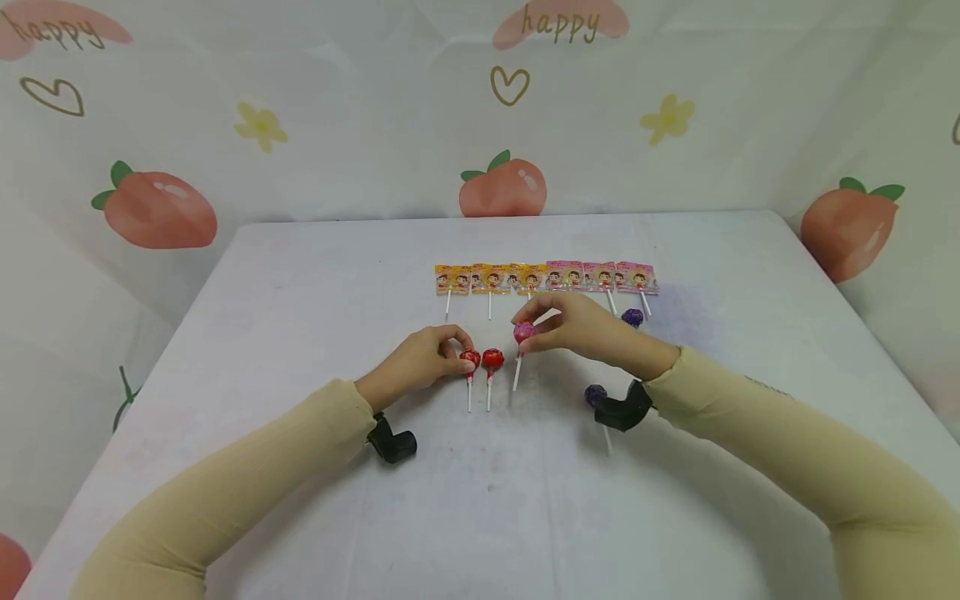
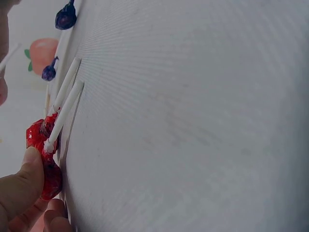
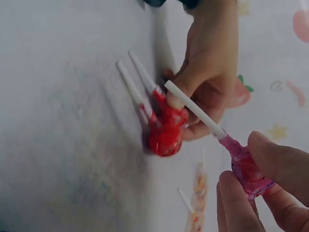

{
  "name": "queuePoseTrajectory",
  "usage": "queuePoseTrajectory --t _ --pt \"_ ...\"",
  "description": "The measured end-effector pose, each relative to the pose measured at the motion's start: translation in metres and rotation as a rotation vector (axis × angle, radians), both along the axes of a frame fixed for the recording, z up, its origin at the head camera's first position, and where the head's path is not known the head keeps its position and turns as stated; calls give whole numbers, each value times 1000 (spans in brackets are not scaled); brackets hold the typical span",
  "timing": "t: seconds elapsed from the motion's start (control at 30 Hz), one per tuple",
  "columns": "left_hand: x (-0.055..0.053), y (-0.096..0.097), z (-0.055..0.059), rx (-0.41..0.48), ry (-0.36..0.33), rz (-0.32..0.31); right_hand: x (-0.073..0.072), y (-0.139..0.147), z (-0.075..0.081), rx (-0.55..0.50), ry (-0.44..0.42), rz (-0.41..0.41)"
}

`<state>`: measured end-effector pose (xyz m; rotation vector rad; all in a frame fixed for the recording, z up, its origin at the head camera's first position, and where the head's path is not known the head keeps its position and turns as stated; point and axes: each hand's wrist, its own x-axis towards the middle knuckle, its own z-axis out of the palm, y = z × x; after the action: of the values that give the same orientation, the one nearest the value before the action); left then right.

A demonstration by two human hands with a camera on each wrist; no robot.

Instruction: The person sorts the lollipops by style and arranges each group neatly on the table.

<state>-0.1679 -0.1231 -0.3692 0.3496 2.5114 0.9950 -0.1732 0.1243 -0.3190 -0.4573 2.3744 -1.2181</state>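
My left hand (image 1: 422, 360) pinches the head of a red lollipop (image 1: 470, 360), whose stick points toward me on the table. Just to its right lies a second red lollipop (image 1: 492, 360), parallel to the first and not held. In the right wrist view, a pink lollipop (image 3: 248, 169) is pinched between the thumb and fingers of my right hand (image 3: 270, 188). The head view has this right hand (image 1: 577, 327) to the right of the red pair, with the pink lollipop's stick slanting down toward me. Both red lollipops (image 2: 50, 179) appear close up in the left wrist view.
Along the back runs a row of flat-wrapped lollipops, yellow packets (image 1: 491, 278) at left and pink packets (image 1: 600, 275) at right. Two purple lollipops lie near the right forearm, one farther back (image 1: 632, 317) and one nearer (image 1: 595, 395) partly behind the black wrist camera (image 1: 624, 408).
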Motion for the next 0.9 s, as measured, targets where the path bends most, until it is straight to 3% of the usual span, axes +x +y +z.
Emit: queuePoseTrajectory --t 0.53,0.9 --pt "-1 0 0 -3 -13 3 -29 -5 -20 159 -59 108" --pt "-1 0 0 2 -27 8 -29 -12 -24 186 -81 149"
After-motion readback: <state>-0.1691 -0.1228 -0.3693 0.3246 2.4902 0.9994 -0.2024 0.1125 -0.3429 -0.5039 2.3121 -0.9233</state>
